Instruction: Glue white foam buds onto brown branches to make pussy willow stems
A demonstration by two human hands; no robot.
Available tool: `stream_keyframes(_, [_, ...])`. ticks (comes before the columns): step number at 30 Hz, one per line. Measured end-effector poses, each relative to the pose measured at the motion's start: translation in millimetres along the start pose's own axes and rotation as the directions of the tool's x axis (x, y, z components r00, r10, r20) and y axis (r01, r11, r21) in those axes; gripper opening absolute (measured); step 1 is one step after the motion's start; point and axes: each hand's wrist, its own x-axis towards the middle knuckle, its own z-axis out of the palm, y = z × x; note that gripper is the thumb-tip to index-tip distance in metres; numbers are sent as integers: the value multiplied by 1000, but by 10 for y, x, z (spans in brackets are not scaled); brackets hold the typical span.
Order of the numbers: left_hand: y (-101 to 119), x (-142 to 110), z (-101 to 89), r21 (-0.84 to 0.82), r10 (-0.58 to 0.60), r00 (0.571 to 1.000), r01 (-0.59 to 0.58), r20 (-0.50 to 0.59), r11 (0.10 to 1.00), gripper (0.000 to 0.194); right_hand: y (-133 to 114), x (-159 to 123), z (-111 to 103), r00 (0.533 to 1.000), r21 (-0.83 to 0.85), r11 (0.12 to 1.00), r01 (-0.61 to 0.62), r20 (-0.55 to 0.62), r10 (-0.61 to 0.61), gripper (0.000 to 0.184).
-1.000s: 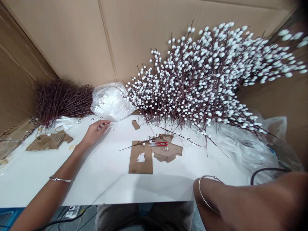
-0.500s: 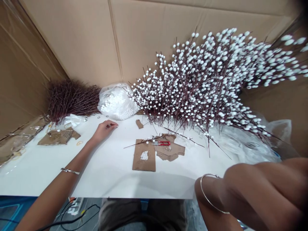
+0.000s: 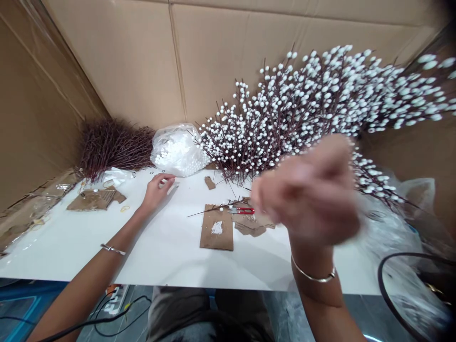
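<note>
My left hand [image 3: 156, 190] lies on the white table [image 3: 167, 259], fingers curled together with their tips down, just in front of a clear bag of white beads [image 3: 178, 151]. What they pinch is too small to make out. My right hand [image 3: 309, 194] is raised close to the camera and smeared by motion, so its fingers cannot be read. It hides part of a big pile of dark branches with white buds [image 3: 302, 104]. Red snips [image 3: 245, 210] and a thin twig lie by a cardboard piece [image 3: 217, 230] bearing a white blob.
A heap of bare dark twigs [image 3: 110, 145] sits at the back left, with torn cardboard [image 3: 94, 199] in front. Cardboard walls enclose the table. Crumpled clear plastic [image 3: 409, 213] and a black cable [image 3: 383, 280] lie at the right.
My right arm has swung up from the lower right edge into the middle of the view, now blurred. The left hand has stayed by the bead bag. The view has shifted slightly.
</note>
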Motion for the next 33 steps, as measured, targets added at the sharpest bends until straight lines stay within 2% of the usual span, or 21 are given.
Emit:
stream_keyframes(2, [134, -79, 18, 1, 61, 998, -61, -15, 998, 29, 185, 146, 87, 992, -75, 991, 109, 69, -104, 21])
stream_keyframes(4, [302, -187, 59, 11, 166, 986, -167, 12, 986, 25, 440, 214, 104, 976, -348, 937, 41, 215, 37, 15])
stream_keyframes(5, [391, -249, 89, 16, 231, 972, -232, 45, 973, 24, 577, 214, 86, 951, -493, 870, -16, 262, 165, 15])
stream_keyframes(7, [563, -383, 159, 23, 358, 922, -365, 147, 931, 23, 829, 154, 13, 898, -735, 675, -66, 250, 361, 16])
stream_keyframes(9, [700, -506, 237, 58, 433, 863, -462, 260, 885, 21, 1015, 45, -75, 870, -910, 409, -68, 146, 471, 17])
stream_keyframes(10, [748, -555, 274, 81, 446, 839, -491, 312, 867, 20, 1079, -13, -114, 855, -951, 304, -61, 108, 508, 19])
stream_keyframes(12, [799, -619, 336, 127, 410, 817, -494, 405, 860, 21, 1163, -117, -172, 844, -975, 213, -71, 55, 533, 23])
stream_keyframes(16, [779, -625, 385, 106, 270, 810, -375, 520, 921, 24, 1247, -240, -221, 828, -983, 165, -80, 26, 560, 19])
stream_keyframes(20, [739, -576, 361, -20, 234, 827, -261, 512, 965, 23, 1314, -303, -249, 821, -982, 178, -59, 54, 569, 18])
stream_keyframes(24, [680, -498, 261, -68, 177, 903, -163, 392, 984, 19, 1358, -333, -275, 820, -979, 202, -39, 84, 566, 22])
stream_keyframes(28, [577, -335, 143, -190, 51, 985, -18, 167, 982, 19, 1365, -330, -262, 821, -973, 228, -26, 109, 560, 25])
stream_keyframes(31, [540, -200, 142, -353, -79, 995, 94, 55, 931, 30, 1373, -311, -239, 827, -968, 251, -31, 116, 550, 27])
stream_keyframes(33, [554, -135, 186, -470, -136, 989, 146, 54, 871, 40, 1383, -293, -239, 832, -960, 274, -51, 111, 544, 26])
